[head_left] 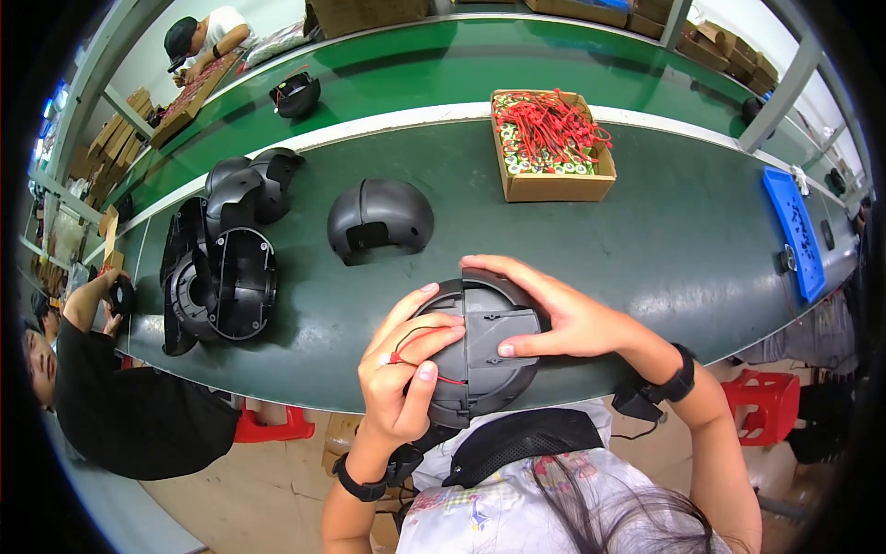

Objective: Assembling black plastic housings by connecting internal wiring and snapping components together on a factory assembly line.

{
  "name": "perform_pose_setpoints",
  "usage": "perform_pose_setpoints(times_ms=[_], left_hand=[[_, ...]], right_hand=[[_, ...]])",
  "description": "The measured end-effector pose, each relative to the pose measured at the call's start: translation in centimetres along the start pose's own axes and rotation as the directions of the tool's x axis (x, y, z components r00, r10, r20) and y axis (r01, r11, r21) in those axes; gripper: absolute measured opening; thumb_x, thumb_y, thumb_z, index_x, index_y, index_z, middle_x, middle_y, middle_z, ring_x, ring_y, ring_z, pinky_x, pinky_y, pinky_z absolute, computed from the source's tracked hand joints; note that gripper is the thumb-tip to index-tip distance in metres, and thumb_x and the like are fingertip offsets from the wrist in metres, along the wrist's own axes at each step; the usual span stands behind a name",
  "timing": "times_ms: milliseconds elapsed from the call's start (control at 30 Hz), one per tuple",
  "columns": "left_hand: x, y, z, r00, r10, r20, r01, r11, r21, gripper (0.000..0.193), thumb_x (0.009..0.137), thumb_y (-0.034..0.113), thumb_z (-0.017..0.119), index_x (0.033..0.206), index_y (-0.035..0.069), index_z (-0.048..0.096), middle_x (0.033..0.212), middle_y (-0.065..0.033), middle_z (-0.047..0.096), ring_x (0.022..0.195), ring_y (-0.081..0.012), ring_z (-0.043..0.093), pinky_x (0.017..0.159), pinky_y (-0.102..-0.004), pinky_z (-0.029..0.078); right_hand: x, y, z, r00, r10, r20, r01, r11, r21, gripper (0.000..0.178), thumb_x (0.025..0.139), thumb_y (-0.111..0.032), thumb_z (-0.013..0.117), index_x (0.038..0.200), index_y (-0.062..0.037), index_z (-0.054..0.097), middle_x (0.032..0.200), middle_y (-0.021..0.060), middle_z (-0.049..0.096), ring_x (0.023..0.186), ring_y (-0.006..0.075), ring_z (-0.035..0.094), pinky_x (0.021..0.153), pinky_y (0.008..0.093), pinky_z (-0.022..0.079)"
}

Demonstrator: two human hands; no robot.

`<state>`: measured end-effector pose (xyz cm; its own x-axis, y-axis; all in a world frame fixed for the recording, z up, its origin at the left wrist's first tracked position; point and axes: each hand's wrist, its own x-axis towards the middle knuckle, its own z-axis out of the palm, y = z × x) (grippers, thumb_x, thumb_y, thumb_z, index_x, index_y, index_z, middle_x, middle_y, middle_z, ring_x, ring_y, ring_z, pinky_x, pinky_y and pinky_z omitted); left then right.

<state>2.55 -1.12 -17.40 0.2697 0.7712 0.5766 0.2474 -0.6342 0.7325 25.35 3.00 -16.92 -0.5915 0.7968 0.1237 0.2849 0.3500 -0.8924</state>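
A round black plastic housing [498, 369] is held between my two hands, over the near edge of the table. Its flat inner face, with a straight seam near the middle, is turned up. My left hand [397, 369] grips its left side with bent fingers. A small red-and-white connector [395, 358] with thin red and black wires lies at those fingers; part of the wiring is hidden. My right hand [572, 319] clasps the right side, fingers over the far rim and thumb on the flat face.
Beyond my hands a black domed shell [380, 222] rests on the green table [646, 249]. Several black shells [245, 286] are piled at left. A cardboard box [558, 189] holds red-wired battery cells [554, 134]. A blue tray [783, 208] with small dark parts lies at right. Co-workers sit left and across.
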Motion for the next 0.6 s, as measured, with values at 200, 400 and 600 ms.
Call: perform_pose_setpoints(times_ms=[200,400,600], left_hand=[[-0.3,-0.2,-0.2,1.0,0.009,0.005,-0.009,1.0,0.03,0.035,0.086,0.016,0.047,0.1,-0.006,0.07,0.1,-0.0216,0.068,0.115,-0.0458,0.055,0.098,-0.0502,0.043],[-0.1,-0.1,-0.1,0.999,0.004,0.033,-0.004,1.0,0.009,0.036,0.086,0.018,0.047,0.099,-0.004,0.071,0.1,-0.0187,0.069,0.116,-0.0433,0.056,0.098,-0.0503,0.043],[0.0,-0.4,0.2,1.0,0.003,-0.02,-0.003,0.999,-0.032,0.036,0.087,0.019,0.046,0.095,-0.004,0.072,0.095,-0.0177,0.07,0.116,-0.0424,0.056,0.098,-0.05,0.043]], right_hand=[[0.2,1.0,0.9,0.992,-0.052,0.118,0.002,0.922,0.388,0.083,0.076,-0.019,0.08,0.144,-0.0034,0.034,0.142,0.0142,0.042,0.128,0.023,0.045,0.108,0.0355,0.036],[0.7,1.7,2.3,0.99,-0.143,-0.016,0.138,0.912,0.386,0.077,0.077,-0.019,0.077,0.14,0.0006,0.038,0.138,0.0151,0.046,0.128,0.0244,0.046,0.108,0.0356,0.036],[1.2,3.1,3.9,0.942,-0.243,-0.231,0.326,0.825,0.462,0.057,0.083,-0.022,0.057,0.131,0.0065,0.047,0.127,0.02,0.058,0.118,0.0291,0.057,0.103,0.0373,0.042]])
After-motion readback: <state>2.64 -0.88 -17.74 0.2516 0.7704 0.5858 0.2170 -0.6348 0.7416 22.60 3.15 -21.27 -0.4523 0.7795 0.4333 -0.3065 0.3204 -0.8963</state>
